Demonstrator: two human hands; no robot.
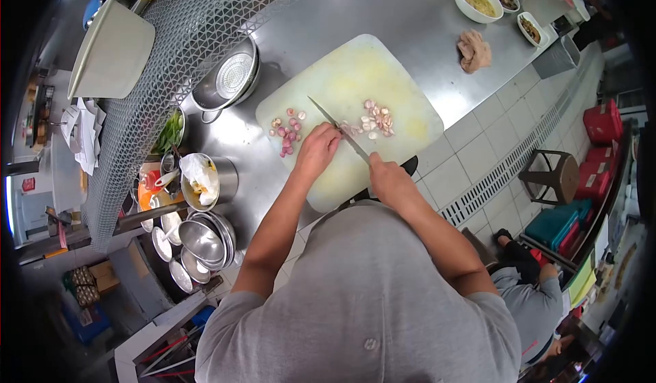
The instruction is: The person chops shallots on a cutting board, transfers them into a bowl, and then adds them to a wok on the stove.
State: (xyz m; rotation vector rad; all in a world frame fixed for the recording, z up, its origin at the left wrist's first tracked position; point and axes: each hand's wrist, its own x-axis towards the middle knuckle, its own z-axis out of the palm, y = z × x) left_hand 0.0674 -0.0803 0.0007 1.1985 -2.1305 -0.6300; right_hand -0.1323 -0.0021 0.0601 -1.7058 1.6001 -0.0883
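Observation:
A long knife [355,146] crosses the white cutting board [365,58], its handle wrapped in my right hand [393,183]. My left hand [318,149] has its fingers curled beside the blade, pinching a shallot that they mostly hide. Small cut pieces [349,129] lie just across the blade from those fingertips. Left of my left hand is a loose group of whole pinkish shallots [288,134]. A pile of cut, paler shallots [378,119] rests on the board's right part.
Metal strainers [236,75] and a metal pot [229,178] stand left of the board, with stacked bowls [205,239] lower down. Above them runs a mesh shelf [178,48]. A crumpled cloth [473,51] and a soup bowl [478,2] are at upper right. Another person [526,294] sits behind at right.

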